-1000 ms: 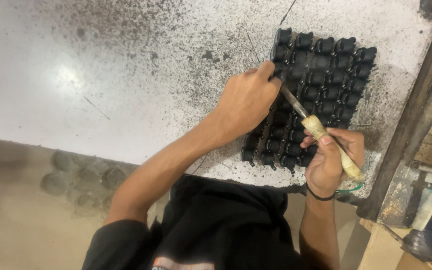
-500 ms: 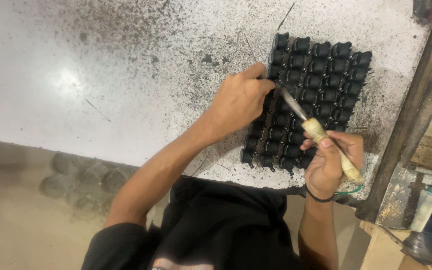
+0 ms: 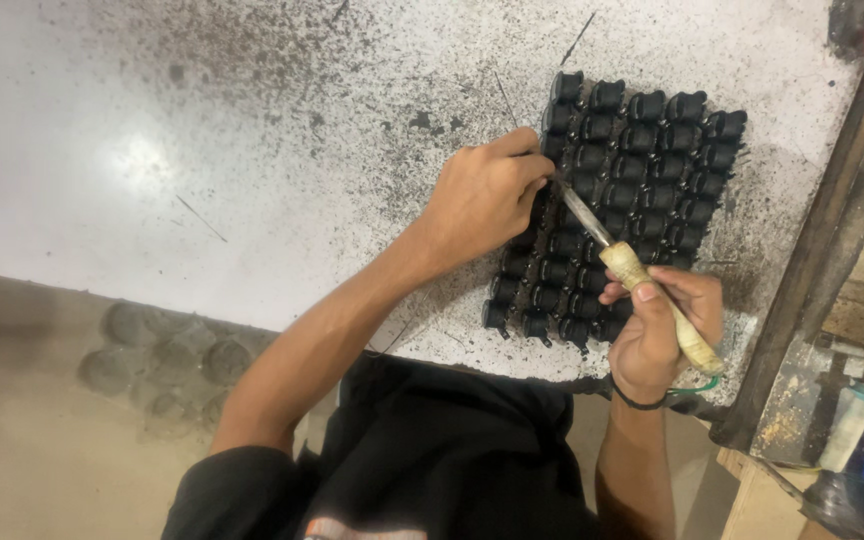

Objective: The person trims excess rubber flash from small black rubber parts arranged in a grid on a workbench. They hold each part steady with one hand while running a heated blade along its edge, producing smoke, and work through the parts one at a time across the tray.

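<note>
Head view — right hand clamped on the soldering iron, left hand pinching a thin wire — black parts grid under both fingertips.

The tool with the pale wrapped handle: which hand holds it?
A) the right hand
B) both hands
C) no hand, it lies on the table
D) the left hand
A: the right hand grips the tool by its handle; the left hand rests on the black parts.

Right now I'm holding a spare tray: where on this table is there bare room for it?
The widest bare stretch of the speckled white tabletop lies left of the black grid of small parts. It is crowded at that grid, where the left hand and the right hand with a pale-handled tool work.
</note>
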